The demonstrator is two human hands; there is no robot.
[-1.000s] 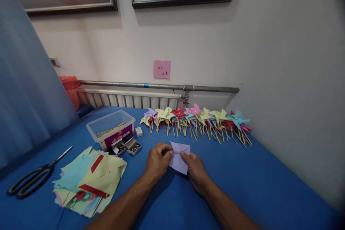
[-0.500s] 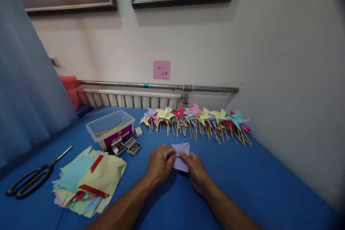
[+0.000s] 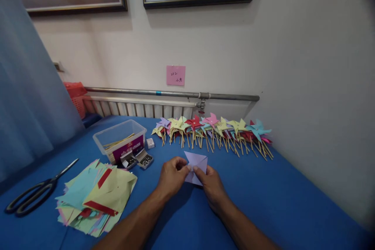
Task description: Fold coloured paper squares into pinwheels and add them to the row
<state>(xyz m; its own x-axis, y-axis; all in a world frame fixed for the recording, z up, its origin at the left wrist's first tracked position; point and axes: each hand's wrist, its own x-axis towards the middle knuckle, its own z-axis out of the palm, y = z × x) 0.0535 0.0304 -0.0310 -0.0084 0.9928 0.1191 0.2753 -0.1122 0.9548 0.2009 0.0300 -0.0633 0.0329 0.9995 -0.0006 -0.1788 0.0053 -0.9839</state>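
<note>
A purple paper sheet (image 3: 197, 159) with cut corners is held just above the blue table, its top edge spread into points. My left hand (image 3: 173, 175) pinches its left side, thumb near the sheet's middle. On the right side my right hand (image 3: 213, 185) grips it, the thumb pressed on the front close to the centre and the fingers mostly hidden behind. Farther back lies a row of finished paper pinwheels (image 3: 211, 122) on thin sticks, in yellow, red, pink, blue and purple.
To the left lie a pile of cut coloured paper (image 3: 96, 199) and black-handled scissors (image 3: 43, 189). Behind the pile stand a clear plastic tub (image 3: 108, 134) with sticks, two small open boxes of metal pins (image 3: 145, 159) and a small white box (image 3: 150, 143).
The purple paper has turned slightly, and its upper left corner now stands out as a point. My left thumb has moved in toward the paper's centre.
</note>
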